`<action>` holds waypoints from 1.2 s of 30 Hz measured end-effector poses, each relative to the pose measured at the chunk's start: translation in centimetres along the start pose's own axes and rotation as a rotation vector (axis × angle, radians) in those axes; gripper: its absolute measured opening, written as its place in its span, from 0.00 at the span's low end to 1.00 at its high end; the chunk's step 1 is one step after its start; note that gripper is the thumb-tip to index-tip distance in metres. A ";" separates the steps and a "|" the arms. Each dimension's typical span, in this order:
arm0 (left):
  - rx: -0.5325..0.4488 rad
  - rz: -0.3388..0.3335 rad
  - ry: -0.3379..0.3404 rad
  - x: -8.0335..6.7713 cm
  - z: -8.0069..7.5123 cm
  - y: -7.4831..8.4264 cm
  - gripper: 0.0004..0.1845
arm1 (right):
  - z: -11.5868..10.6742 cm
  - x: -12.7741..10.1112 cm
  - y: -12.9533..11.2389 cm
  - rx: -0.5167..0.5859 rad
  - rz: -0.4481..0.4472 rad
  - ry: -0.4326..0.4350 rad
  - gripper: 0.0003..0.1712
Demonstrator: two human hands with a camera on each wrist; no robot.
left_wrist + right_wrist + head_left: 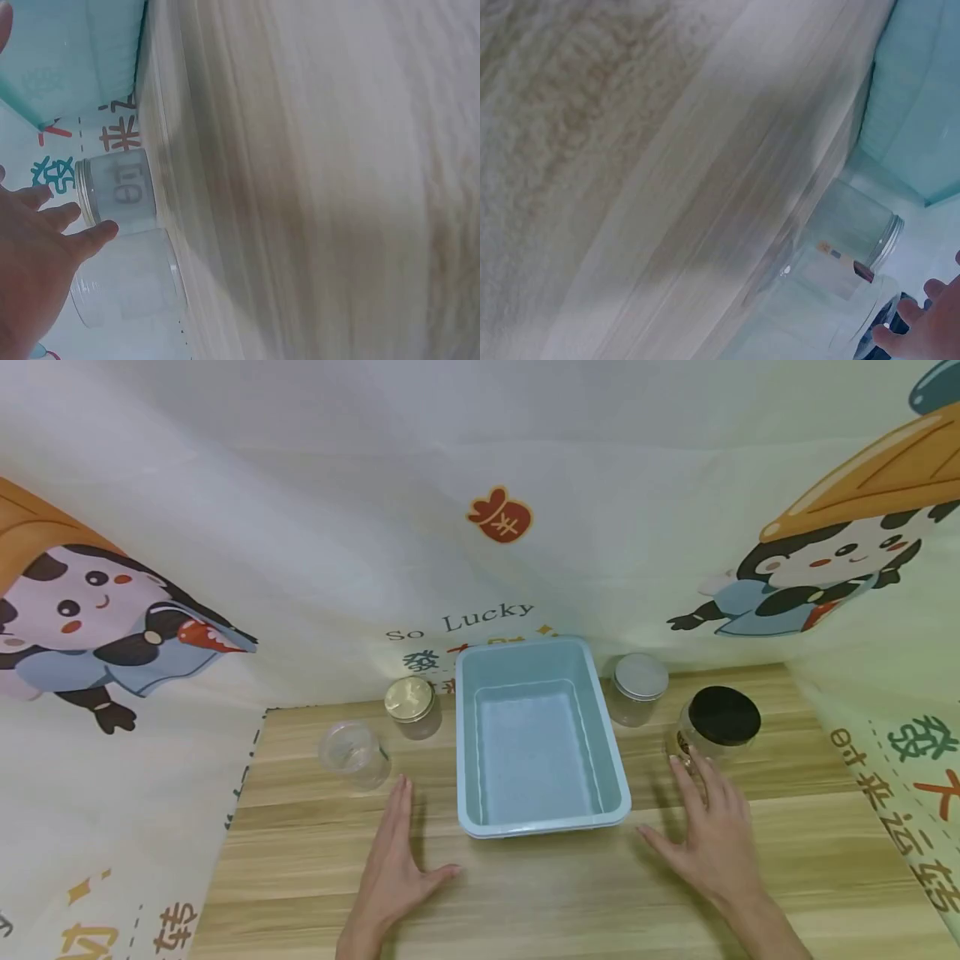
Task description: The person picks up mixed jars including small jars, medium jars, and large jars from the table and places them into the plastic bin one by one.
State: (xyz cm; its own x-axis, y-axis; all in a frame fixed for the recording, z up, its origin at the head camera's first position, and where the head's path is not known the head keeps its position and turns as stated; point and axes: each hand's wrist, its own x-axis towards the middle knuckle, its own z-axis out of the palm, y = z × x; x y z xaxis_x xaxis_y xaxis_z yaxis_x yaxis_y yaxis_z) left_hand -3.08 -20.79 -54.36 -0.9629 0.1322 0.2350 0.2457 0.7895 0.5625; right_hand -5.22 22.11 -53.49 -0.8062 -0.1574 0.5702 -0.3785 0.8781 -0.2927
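My left hand (393, 864) is held over the wooden table with its fingers straight and thumb spread, holding nothing. Just beyond its fingertips stands a clear plastic jar (358, 760) with no coloured lid. A small jar with a gold lid (411, 700) is behind it to the right; both jars show past the fingers in the left wrist view. On the other side, my right hand (716, 843) has its fingers extended, the tips overlapping the lower front of a larger clear jar with a black lid (724, 716). Behind that one stands a clear jar with a silver lid (851, 221).
A light blue rectangular bin (536, 760) stands mid-table between the two pairs of jars. The wood-grain table (540, 902) meets a white printed cloth (337, 527) at the back and sides.
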 end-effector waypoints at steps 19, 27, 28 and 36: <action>-0.231 -0.117 0.001 -0.1 0.2 1.2 0.76 | -0.7 1.2 0.2 0.020 0.028 0.152 0.56; -0.234 -0.086 0.019 0.3 0.4 1.6 0.70 | -0.9 2.0 0.6 0.041 0.026 0.200 0.54; -0.238 -0.080 0.021 0.4 0.5 1.7 0.70 | -0.9 2.1 0.7 0.040 0.024 0.206 0.54; -0.315 -0.035 0.041 0.7 1.1 2.2 0.69 | -1.2 1.9 1.5 0.028 0.045 0.251 0.52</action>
State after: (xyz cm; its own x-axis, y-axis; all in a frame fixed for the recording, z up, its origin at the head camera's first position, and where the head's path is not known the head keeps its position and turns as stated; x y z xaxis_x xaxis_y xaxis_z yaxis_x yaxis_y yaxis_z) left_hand -3.32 -18.28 -53.82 -0.9678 0.0792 0.2390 0.2409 0.5679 0.7871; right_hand -6.83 23.69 -51.90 -0.6859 0.0022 0.7277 -0.3597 0.8683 -0.3416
